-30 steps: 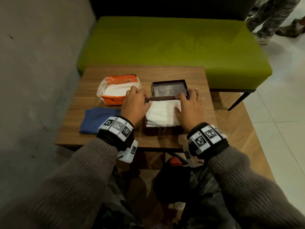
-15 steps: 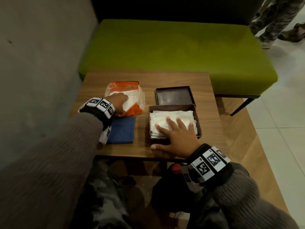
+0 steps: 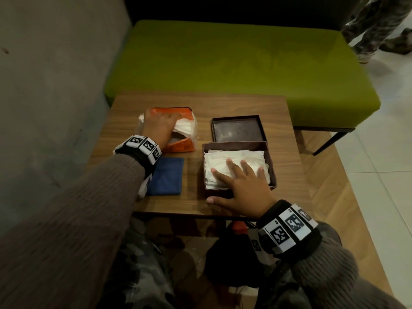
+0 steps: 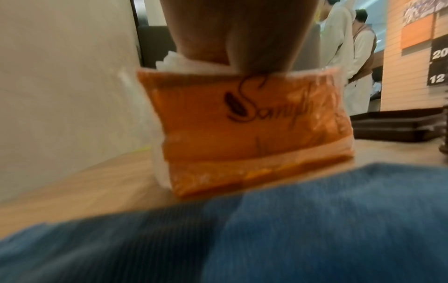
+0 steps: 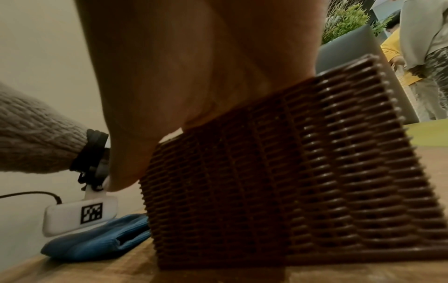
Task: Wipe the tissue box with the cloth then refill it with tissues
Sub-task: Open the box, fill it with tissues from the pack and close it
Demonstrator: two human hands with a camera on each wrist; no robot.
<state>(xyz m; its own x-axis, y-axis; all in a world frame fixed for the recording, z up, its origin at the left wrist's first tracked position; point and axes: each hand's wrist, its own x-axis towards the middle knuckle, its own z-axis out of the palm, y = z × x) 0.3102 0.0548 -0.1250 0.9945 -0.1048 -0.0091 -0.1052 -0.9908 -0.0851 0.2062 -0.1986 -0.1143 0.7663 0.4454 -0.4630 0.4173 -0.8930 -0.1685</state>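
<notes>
A dark brown woven tissue box (image 3: 273, 168) (image 5: 266, 172) stands open on the table, filled with white tissues (image 3: 234, 156). My right hand (image 3: 240, 181) (image 5: 194, 67) lies flat on those tissues with fingers spread, and its thumb rests against the box's front wall. To the left is an orange tissue pack (image 3: 182, 147) (image 4: 242, 124). My left hand (image 3: 159, 128) (image 4: 242, 34) reaches into its top, fingers curled round white tissues. The folded blue cloth (image 3: 169, 178) (image 4: 242, 229) (image 5: 97, 241) lies flat under my left wrist.
The box's dark lid (image 3: 236, 130) (image 4: 392, 128) lies upturned just behind the box. The small wooden table (image 3: 200, 103) stands against a grey wall (image 3: 55, 85), with a green bench (image 3: 223, 59) behind it. A person's legs (image 3: 374, 25) stand at the far right.
My left hand left the box, crossed to the orange pack and went into its top. My right hand spread flat on the tissues in the box and stayed there.
</notes>
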